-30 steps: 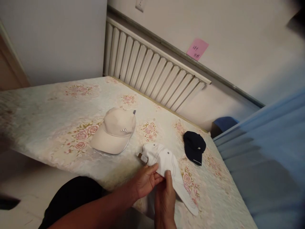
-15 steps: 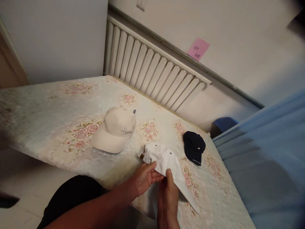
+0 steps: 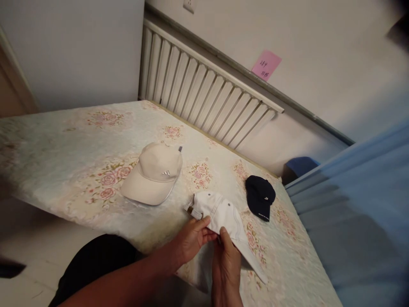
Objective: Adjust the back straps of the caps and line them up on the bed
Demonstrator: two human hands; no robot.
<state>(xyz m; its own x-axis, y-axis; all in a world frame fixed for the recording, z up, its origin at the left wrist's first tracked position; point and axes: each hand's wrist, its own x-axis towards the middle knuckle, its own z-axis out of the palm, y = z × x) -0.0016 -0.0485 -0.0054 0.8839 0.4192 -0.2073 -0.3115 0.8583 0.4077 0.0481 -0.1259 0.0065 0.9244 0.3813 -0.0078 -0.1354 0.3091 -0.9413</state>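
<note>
Evidently, little had changed: over the last second the white cap (image 3: 220, 213) had shifted and tilted slightly, and the right hand's (image 3: 227, 260) thumb had edged along its rim toward the left hand (image 3: 193, 241). I judged this a small adjustment of hold, with the work confined to that one rim. The left thumb and fingers pinched the rim beside the strap (image 3: 195, 213); the right hand gripped it nearer the brim (image 3: 254, 263), though its fingers beneath were mostly hidden from me. The cap was held above the near part of the cloth (image 3: 64, 157). Counted: two hands; three caps, one white in hand, one beige cap (image 3: 156, 170) to its left, one navy cap (image 3: 259, 194) to its right; one radiator (image 3: 203, 87); one pink note (image 3: 266, 65); one curtain (image 3: 358, 221).
</note>
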